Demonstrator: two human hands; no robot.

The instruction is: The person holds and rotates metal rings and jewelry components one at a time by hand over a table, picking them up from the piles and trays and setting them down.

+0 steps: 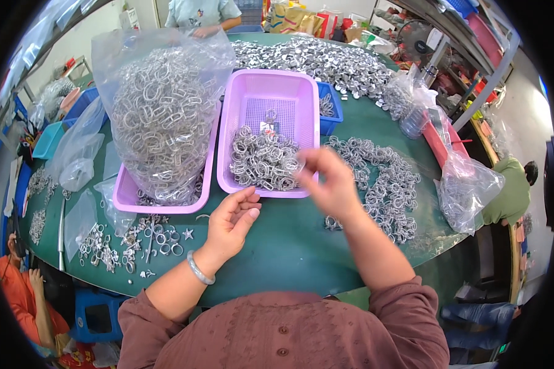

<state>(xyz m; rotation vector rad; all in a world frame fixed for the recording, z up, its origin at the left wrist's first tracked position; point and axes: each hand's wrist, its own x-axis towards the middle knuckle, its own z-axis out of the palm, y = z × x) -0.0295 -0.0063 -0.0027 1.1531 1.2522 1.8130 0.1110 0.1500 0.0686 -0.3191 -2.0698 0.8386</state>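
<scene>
A lilac plastic basket (314, 111) stands in the middle of the table, with a heap of silvery metal ring links (264, 163) at its near end. At its near right corner, my right hand (333, 184) pinches a small metal link (300, 165) between thumb and forefinger; the link is slightly blurred. My left hand (229, 224) is just below the basket's near rim, fingers loosely curled and apart from the thumb, with nothing seen in it. A second heap of links (385, 184) lies on the table right of my right hand.
A big clear bag of links (163, 117) sits in another lilac basket (157, 210) on the left. Loose rings and star-shaped pieces (160, 240) lie nearer. Metal pieces (320, 61) cover the far side; a blue bin (330, 126) stands behind. Other people are around the table.
</scene>
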